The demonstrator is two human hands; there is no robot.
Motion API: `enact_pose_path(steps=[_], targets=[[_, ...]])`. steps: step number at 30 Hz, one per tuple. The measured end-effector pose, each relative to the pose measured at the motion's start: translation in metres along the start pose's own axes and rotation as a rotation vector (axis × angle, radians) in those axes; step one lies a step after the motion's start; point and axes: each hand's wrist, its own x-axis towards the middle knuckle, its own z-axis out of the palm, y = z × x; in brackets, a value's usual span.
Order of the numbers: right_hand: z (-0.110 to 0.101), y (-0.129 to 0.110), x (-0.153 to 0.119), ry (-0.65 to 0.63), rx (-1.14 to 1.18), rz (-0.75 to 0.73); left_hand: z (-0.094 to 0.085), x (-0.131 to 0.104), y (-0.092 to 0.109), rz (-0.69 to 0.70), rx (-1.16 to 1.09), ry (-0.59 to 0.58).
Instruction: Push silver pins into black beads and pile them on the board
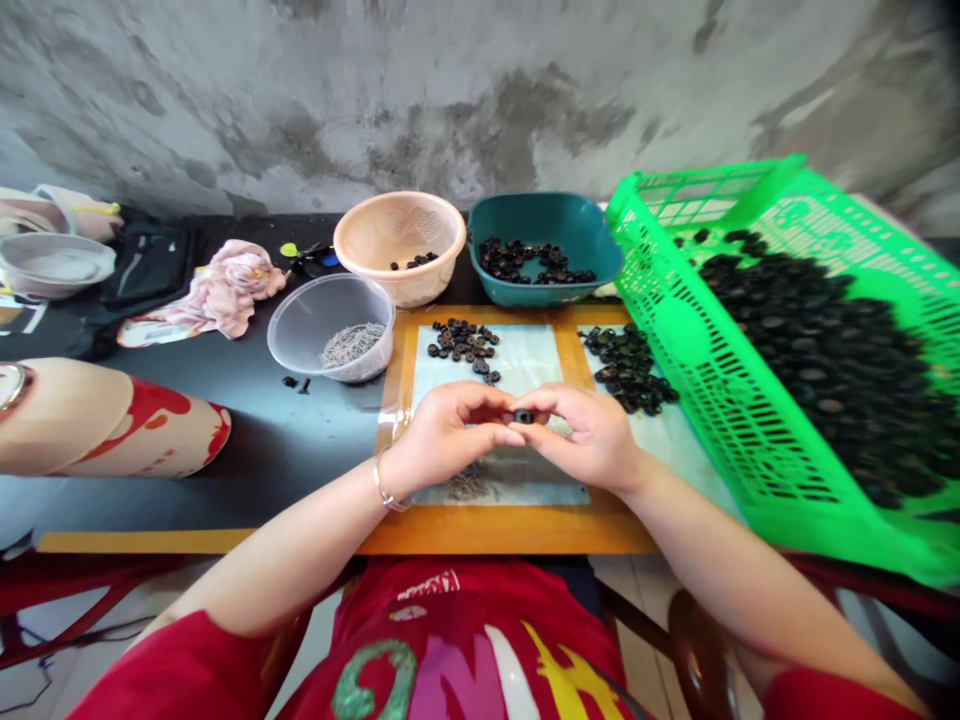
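Between my two hands, over the board, is a small round black part. My left hand pinches at it from the left, thumb and fingertips closed. From the other side my right hand grips the same part with thumb and index finger. Beyond my hands lies a loose pile of black round pieces with holes. A heap of thin metal pins lies partly hidden below my left hand. More black parts are spread to the right of my right hand.
A clear bowl of metal pins, a peach bowl and a teal basin stand behind the board. The large green crate full of black parts is at right. A patterned cylinder lies left, near a pink cloth.
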Motion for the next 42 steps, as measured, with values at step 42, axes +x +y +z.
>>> enact_pose_path(steps=[42], targets=[[0.007,0.020,0.003,-0.267,-0.150,0.377,-0.022,0.017,-0.028,0.140,0.860,-0.239]])
